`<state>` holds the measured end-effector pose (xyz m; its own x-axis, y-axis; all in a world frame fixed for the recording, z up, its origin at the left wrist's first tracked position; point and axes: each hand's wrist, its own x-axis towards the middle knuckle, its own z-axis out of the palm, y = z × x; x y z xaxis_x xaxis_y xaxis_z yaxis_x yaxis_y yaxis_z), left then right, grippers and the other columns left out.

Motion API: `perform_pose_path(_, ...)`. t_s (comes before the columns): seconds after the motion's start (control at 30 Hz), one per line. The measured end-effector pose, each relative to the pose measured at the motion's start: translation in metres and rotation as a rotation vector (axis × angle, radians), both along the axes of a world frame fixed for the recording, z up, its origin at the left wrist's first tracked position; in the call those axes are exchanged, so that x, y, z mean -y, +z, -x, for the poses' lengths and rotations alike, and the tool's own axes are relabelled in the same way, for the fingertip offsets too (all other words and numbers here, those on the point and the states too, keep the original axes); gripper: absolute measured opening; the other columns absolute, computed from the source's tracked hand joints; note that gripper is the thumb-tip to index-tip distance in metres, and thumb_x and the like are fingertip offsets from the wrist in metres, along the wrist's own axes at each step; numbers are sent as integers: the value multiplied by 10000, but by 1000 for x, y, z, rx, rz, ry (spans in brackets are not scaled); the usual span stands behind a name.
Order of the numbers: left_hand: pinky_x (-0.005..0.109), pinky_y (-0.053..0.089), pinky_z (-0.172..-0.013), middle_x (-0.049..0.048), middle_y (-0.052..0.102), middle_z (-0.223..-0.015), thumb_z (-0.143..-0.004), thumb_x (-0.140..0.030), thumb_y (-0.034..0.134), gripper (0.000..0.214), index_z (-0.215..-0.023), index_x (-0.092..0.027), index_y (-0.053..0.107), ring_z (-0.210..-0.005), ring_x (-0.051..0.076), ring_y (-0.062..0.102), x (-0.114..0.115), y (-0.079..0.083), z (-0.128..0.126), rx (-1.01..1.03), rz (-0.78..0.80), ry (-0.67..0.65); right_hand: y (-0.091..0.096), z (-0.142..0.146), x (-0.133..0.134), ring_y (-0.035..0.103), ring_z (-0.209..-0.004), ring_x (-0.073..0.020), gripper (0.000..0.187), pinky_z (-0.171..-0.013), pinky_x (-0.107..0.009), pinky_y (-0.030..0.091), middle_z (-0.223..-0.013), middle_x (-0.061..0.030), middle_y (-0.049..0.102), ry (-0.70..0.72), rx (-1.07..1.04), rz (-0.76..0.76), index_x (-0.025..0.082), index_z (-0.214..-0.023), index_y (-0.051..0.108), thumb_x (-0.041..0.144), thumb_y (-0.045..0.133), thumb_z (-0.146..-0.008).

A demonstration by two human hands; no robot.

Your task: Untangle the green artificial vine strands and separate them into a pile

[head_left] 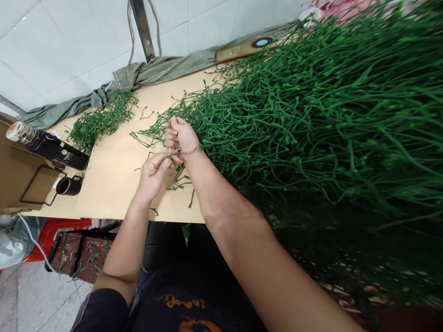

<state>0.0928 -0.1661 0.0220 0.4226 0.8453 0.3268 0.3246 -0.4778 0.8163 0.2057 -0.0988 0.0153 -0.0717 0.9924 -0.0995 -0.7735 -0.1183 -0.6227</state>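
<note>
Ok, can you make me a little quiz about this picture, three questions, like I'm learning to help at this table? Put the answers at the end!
1. True or false: the bigger heap of green stems is on the right side of the picture.

2. Which hand is nearer the front edge of the table?
A) the left hand
B) the right hand
C) both the same

3. Fill the gap: near the black bottle there is a dark ____ with a handle.

Key:
1. True.
2. A, the left hand.
3. Mug.
</note>
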Motion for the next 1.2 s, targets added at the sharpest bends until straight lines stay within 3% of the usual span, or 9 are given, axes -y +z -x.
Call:
perform_pose_path(0.13, 362, 496, -813, 46, 618, -652, -866, -522, 377, 416, -619, -206, 488, -793, 178, 627, 25, 6, 0, 28, -78, 101, -7, -2, -7, 125, -372, -4, 338, -344, -129, 101, -454, 110, 184, -83, 36, 43, 188, -651, 348, 397, 510, -859)
perform_pose_path(0.27, 347, 491, -787, 23, 587, -629, -888, -471, 367, 377, -653, -211, 507, -714, 154, 607, 46, 24, 8, -38, -111, 24, -15, -8, -16, 124, -375, -11, 368, -339, -131, 102, -465, 109, 161, -236, 2, 99, 193, -655, 320, 444, 505, -851)
perform_pose_path(0.37, 297, 481, -742, 22, 608, -691, -882, -445, 405, 334, -705, -192, 532, -709, 129, 590, 33, 25, 17, -37, -109, 164, -14, -7, -13, 132, -375, -8, 359, -344, -132, 96, -478, 108, 172, -143, -16, 52, 191, -667, 329, 438, 521, -844)
perform_pose_path(0.43, 277, 472, -743, 34, 629, -771, -871, -437, 431, 302, -803, -177, 569, -748, 125, 587, 14, 17, 22, -40, -129, 348, -11, -4, -8, 152, -372, -2, 347, -349, -129, 95, -480, 108, 203, -48, -23, 20, 188, -672, 340, 425, 527, -844)
perform_pose_path(0.5, 287, 464, -777, 52, 639, -851, -858, -429, 452, 304, -921, -167, 593, -804, 138, 590, -3, 6, 24, -117, -161, 423, -7, -2, -4, 159, -370, 1, 339, -351, -124, 98, -476, 109, 221, 7, -49, -3, 184, -675, 351, 421, 515, -852)
perform_pose_path(0.7, 365, 435, -830, 106, 650, -946, -754, -463, 594, 390, -987, -150, 614, -917, 233, 583, -16, -14, 1, -586, -210, 320, -4, 0, -3, 147, -364, -6, 368, -343, -127, 106, -460, 113, 217, 3, -123, -14, 191, -676, 336, 456, 539, -830)
perform_pose_path(0.87, 295, 428, -693, 50, 676, -783, -858, -318, 453, 206, -853, -180, 605, -725, 178, 606, -15, -20, -6, -555, -165, 375, -2, -3, -4, 149, -368, -9, 374, -346, -127, 111, -467, 114, 212, 19, -100, 19, 193, -673, 327, 461, 536, -828)
perform_pose_path(1.03, 250, 396, -590, 1, 579, -563, -880, -261, 366, 286, -677, -197, 556, -546, 131, 535, -8, -10, 3, -547, -195, 276, 3, -3, 1, 145, -359, -4, 320, -332, -115, 100, -444, 111, 218, 15, -182, 58, 175, -668, 351, 373, 434, -906)
perform_pose_path(1.2, 247, 382, -554, 16, 608, -595, -845, -193, 373, 249, -709, -197, 581, -563, 136, 542, 20, 6, 5, -657, -409, 186, 1, -3, -1, 129, -357, -2, 298, -328, -103, 94, -423, 107, 214, -23, -125, 86, 170, -658, 355, 254, 354, -944)
